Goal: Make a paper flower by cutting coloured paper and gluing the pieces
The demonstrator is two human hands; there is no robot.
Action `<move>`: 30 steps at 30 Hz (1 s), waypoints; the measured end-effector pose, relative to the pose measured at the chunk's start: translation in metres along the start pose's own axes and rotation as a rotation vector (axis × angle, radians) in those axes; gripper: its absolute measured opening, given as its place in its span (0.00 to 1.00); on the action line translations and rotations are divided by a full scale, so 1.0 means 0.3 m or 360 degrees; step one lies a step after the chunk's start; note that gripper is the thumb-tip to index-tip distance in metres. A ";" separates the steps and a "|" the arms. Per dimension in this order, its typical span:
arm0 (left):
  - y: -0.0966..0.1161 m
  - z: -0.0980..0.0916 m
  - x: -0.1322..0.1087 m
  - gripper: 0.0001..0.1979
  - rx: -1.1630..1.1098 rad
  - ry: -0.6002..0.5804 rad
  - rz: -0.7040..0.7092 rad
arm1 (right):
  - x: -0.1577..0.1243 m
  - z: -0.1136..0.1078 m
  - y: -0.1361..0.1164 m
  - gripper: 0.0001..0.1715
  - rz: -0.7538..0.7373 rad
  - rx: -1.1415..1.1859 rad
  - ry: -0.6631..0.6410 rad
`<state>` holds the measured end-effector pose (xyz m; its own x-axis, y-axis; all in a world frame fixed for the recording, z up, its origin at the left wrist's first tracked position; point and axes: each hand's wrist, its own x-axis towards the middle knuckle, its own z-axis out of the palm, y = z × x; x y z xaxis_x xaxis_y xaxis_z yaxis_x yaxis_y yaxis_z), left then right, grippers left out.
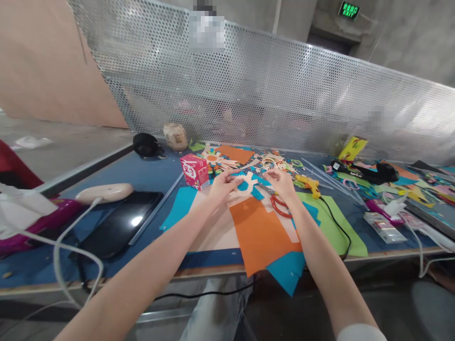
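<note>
At the frame's centre, our left hand (222,186) pinches the notched cream paper ring (251,183) by its left edge, likely to leave the right-hand teeth uncovered, while our right hand (279,182) bends its fingers beside the red-handled scissors (274,202), whether gripping anything we cannot tell.

The cutout (250,181) and orange sheet (261,234) are matt paper, the scissors (266,189) metal with smooth plastic handles (282,214), the black device (117,227) glossy, the partition (270,99) shiny metal.

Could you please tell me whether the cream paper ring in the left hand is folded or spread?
Spread: the cream paper ring, pinched by the left hand, shows its toothed outline and open centre, with blue behind.
</note>
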<state>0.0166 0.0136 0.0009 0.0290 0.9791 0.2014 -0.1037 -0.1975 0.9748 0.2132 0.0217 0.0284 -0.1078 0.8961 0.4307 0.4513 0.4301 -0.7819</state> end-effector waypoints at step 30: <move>-0.044 -0.039 0.027 0.22 0.1523 -0.0543 0.0567 | -0.043 -0.053 -0.055 0.07 0.0100 -0.0326 -0.1093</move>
<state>0.0066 0.0246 -0.0115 0.4419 0.8215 0.3604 0.6557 -0.5700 0.4951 0.2213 0.0012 0.0429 -0.5785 0.8144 -0.0460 0.6251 0.4063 -0.6664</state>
